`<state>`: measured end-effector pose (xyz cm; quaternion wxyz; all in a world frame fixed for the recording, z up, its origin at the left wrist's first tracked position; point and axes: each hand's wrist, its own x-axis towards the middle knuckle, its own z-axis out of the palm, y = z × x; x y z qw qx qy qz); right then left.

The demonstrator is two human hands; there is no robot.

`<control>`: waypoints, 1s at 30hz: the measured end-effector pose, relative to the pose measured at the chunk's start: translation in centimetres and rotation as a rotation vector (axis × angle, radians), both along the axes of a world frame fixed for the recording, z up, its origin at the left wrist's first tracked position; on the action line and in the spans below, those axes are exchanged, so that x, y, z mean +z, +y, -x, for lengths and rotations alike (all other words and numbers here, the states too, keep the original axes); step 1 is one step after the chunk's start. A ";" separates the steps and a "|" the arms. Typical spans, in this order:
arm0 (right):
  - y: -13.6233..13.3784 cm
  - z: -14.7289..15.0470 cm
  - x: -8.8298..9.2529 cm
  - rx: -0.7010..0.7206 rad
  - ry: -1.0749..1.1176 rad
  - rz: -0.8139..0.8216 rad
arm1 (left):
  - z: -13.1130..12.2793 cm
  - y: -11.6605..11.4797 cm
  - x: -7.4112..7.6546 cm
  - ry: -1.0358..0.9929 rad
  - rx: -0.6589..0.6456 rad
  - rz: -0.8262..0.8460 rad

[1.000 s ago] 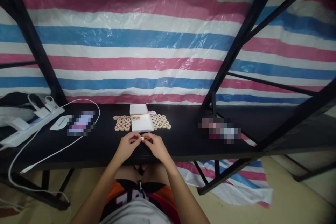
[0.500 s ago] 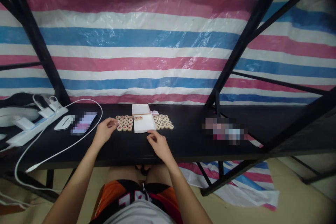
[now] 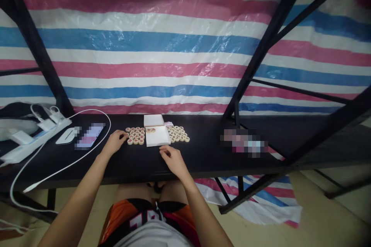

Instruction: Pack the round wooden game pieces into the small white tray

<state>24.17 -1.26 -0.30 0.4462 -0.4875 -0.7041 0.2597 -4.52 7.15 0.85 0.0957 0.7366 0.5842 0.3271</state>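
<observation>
Several rows of red-marked pieces (image 3: 136, 136) on the tabletop (image 3: 203, 158), directly left of a white box (image 3: 159, 138). Two loose pieces (image 3: 150, 131) lie inside the box, far left corner. Dark-marked pieces (image 3: 177, 138) close on its right side. Lid (image 3: 153, 120) right behind the box, small card (image 3: 168, 124) beside it. My left hand (image 3: 115, 142) is at the left edge of the red group, fingers narrow; can't tell if they grip a piece. My right hand (image 3: 173, 159) is by the box's near edge, fingers curled; can't tell if it touches the box or holds anything. Farther left: phone (image 3: 90, 136), cable (image 3: 109, 117) curving around it, power strip (image 3: 34, 143). Well right: pixelated item (image 3: 243, 142). Striped sheet (image 3: 156, 61) behind everything.
</observation>
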 end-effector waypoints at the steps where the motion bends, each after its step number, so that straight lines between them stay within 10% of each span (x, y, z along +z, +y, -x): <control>1: 0.0 0.0 0.0 0.001 0.001 -0.001 | 0.0 -0.1 0.0 0.000 0.003 0.002; 30: 0.2 -0.1 -0.3 0.015 0.006 0.002 | 0.4 0.9 -1.5 0.122 0.085 -0.046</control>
